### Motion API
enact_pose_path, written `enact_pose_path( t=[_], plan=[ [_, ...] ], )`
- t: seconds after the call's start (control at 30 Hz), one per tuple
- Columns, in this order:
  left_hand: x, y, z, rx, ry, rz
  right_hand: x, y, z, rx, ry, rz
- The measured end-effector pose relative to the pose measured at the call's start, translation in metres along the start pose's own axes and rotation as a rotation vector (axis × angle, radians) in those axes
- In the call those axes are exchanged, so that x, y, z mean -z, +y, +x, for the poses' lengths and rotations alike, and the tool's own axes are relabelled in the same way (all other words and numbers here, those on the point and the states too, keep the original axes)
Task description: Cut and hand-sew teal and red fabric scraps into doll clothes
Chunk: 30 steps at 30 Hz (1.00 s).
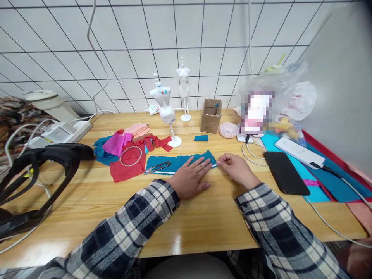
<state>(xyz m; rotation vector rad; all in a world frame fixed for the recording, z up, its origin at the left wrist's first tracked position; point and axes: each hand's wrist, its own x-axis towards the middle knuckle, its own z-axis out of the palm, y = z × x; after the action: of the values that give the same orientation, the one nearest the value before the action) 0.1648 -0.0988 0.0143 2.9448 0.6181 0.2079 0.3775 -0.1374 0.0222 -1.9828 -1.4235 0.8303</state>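
Note:
A long piece of teal fabric [174, 160] lies flat on the wooden table, a narrow white strip [165, 173] running along its near edge. My left hand [190, 177] is spread flat over the fabric's right half, fingers stretched out. At the fabric's right end, my right hand [236, 169] pinches the tip of the white strip between thumb and forefinger. Thread snips [157, 167] rest on the fabric's left end. Part of the strip is hidden beneath my left hand.
Two white mini dress forms [166, 110] stand behind the fabric. A hoop [130, 147] and coloured scraps [117, 144] lie left, beyond a black headset-like frame [62, 182]. A cardboard box [211, 120], pink bowl [229, 131] and black phone [286, 172] are to the right.

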Motion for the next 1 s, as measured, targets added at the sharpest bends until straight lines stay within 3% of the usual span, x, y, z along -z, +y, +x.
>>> enact_pose_path(
  t=[0.1,0.23,0.43,0.5,0.6,0.73,0.8,0.9,1.0],
  plan=[
    [0.009,-0.001,0.001,0.054,0.101,0.001,0.000,-0.001,0.000,-0.045,-0.018,0.263],
    [0.017,0.000,0.003,0.184,0.285,-0.011,-0.006,-0.011,-0.005,0.059,-0.021,0.386],
    [0.019,-0.002,0.003,0.244,0.395,0.009,-0.008,-0.034,-0.021,0.067,-0.223,0.584],
    [0.019,-0.005,0.004,0.234,0.375,-0.010,-0.006,-0.034,-0.022,0.088,-0.198,0.553],
    [0.020,-0.004,0.000,0.258,0.380,-0.100,-0.002,-0.026,-0.019,0.132,-0.010,0.457],
    [0.020,0.010,-0.022,0.298,0.476,-0.190,0.000,-0.013,-0.010,0.163,0.124,0.360],
    [0.019,0.019,-0.036,0.285,0.460,-0.249,-0.005,-0.013,-0.005,0.201,0.150,0.247],
    [0.020,0.026,-0.052,0.270,0.426,-0.342,-0.017,-0.029,0.006,0.338,0.079,0.079],
    [0.022,0.023,-0.058,0.228,0.392,-0.323,-0.029,-0.057,0.025,0.483,-0.089,0.113]
  ],
)
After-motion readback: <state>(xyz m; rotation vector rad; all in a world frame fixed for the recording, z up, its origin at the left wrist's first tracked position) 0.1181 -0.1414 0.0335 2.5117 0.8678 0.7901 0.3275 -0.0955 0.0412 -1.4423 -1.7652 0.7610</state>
